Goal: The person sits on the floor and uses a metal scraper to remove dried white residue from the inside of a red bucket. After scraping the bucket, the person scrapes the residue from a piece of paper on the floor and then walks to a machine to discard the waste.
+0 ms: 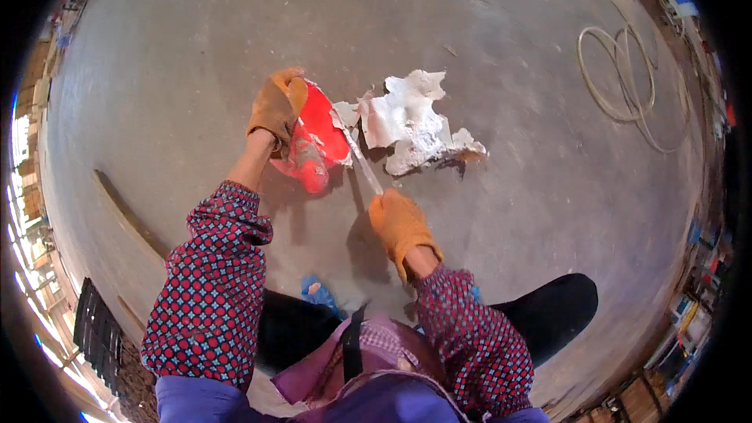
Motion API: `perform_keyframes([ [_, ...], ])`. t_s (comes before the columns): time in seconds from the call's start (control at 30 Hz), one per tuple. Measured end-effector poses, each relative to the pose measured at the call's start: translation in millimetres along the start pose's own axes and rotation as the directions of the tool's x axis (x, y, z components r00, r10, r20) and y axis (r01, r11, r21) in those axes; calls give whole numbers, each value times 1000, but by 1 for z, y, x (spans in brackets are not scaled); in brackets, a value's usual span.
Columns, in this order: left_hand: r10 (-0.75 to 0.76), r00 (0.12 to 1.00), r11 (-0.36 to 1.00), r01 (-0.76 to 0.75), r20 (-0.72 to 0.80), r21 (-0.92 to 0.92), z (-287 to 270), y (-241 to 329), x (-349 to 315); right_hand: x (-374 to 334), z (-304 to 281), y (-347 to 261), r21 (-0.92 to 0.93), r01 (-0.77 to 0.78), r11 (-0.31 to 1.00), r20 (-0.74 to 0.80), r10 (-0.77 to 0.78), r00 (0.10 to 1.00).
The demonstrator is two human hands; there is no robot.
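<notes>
My left hand (280, 108), in a brown-orange work glove, is closed on the edge of a red scoop-like piece (319, 119) with a stubby rounded end pointing toward me. Whitish residue clings to its edges. My right hand (401, 223), in an orange glove, grips a long thin flat scraper (366, 166); its handle is hidden in the fist. The scraper's far end meets the right edge of the red piece, next to a whitish flake (345, 114). Just to the right, a torn, crumpled white sheet of dried-looking material (411, 117) lies on the floor.
The grey concrete floor (509, 235) spreads all around. A coiled pale hose (619, 113) lies at the right. At the left are a curved strip (125, 211) and a black slatted crate (97, 333). My knees and a blue sandal (317, 291) are close below.
</notes>
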State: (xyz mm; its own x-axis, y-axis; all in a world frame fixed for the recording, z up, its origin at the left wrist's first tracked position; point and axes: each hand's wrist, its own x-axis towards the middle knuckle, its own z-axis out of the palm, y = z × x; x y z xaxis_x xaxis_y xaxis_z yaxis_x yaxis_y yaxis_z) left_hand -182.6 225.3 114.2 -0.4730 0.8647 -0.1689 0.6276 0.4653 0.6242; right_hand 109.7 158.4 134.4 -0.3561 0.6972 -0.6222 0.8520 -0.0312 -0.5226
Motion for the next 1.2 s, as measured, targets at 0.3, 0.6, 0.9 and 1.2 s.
perform_keyframes([
  [0.3,30,998,1000,-30,62,-8,-3,9,10,9,39,21,21,26,999,-65,-25,998],
  [0.6,-90,995,992,93,29,-86,0,23,6,4,37,38,804,-266,532,304,15,952],
  [0.9,163,986,961,-169,45,220,-2,-84,49,-4,59,16,913,-333,238,359,-79,930],
  [1.2,-18,1000,996,19,-18,88,4,6,11,14,-35,19,517,-238,822,332,64,941],
])
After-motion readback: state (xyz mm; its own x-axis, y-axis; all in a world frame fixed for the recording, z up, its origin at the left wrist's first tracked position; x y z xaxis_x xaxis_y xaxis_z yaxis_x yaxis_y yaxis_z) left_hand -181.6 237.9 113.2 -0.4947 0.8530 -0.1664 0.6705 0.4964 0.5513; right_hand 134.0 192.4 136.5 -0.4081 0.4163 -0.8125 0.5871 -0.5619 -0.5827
